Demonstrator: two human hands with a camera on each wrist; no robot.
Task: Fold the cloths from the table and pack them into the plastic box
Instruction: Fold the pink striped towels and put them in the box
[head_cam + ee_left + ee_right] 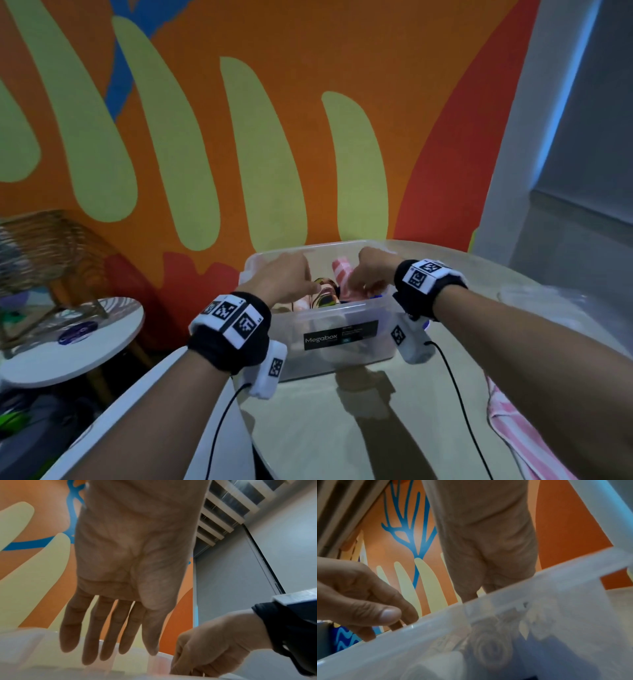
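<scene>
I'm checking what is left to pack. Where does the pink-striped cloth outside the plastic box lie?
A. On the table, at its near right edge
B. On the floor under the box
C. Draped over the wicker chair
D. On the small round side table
A: the pink-striped cloth lies on the table near its right edge, apart from the plastic box.

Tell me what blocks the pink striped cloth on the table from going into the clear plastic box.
Both hands: the left hand and right hand hover over the clear plastic box, already holding cloths. The pink striped cloth lies near-right, unobstructed otherwise.
</scene>
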